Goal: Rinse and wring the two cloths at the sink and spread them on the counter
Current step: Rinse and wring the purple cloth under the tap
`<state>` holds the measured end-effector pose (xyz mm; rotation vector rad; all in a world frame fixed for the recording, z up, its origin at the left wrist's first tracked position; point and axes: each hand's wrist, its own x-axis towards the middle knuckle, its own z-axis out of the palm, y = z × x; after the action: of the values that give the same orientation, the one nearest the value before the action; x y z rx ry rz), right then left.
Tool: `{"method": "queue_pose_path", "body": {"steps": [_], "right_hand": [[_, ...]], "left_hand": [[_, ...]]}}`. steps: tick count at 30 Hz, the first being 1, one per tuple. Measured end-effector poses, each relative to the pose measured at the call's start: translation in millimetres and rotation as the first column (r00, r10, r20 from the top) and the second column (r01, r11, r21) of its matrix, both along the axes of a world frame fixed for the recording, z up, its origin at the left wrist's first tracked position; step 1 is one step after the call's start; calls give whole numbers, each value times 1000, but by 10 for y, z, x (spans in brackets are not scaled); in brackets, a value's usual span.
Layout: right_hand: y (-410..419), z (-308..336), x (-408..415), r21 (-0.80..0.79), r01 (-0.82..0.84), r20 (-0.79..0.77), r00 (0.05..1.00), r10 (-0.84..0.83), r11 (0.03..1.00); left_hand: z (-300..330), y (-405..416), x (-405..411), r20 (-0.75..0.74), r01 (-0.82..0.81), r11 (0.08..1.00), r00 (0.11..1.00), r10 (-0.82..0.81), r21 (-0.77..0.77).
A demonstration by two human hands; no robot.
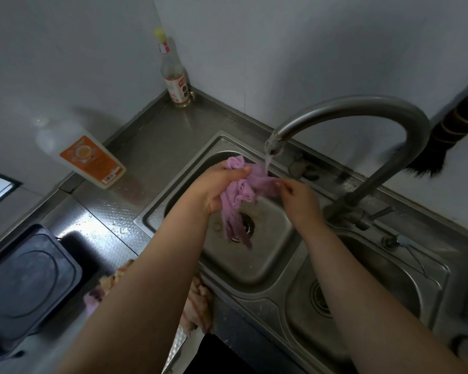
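One purple cloth (239, 188), soaked, limp, likely heavy, slippery under tap stream (267, 161). Left hand (219, 184) fingers clamped on bunched middle; right hand (297, 197) fingers pinch its right edge. Grip bunched folds for wringing.

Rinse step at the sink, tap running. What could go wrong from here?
1. The right hand only pinches an edge of the bunched purple cloth; it may slip free while the left hand grips the bulk.
2. The cloth's tail hangs over the round dark drain opening and could block it.
3. The second, striped pinkish cloth lies at the steel counter's front edge, near the left forearm; a nudge might drop it.
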<state>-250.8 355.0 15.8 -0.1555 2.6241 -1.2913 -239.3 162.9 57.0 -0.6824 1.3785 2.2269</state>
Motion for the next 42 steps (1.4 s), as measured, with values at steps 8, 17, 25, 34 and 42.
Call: {"method": "queue_pose_path", "body": {"steps": [8,17,25,34,42], "right_hand": [[173,251,-247,-157,10,86,996,4,988],[-313,503,-264,-525,285,576,812,89,802],[-571,418,-273,135,-37,-44,998,43,990],[-451,369,-454,41,-21,75,997,18,999],[-416,312,-430,61,-68,52,997,65,996]], "left_hand": [[64,-83,94,26,211,507,937,-347,-836],[-158,17,56,112,-72,978,989,95,-196],[-30,627,-14,253,-331,943,911,325,-18],[50,712,-129,239,-359,929,913,330,89],[17,645,-109,240,-240,961,949,203,138]]}}
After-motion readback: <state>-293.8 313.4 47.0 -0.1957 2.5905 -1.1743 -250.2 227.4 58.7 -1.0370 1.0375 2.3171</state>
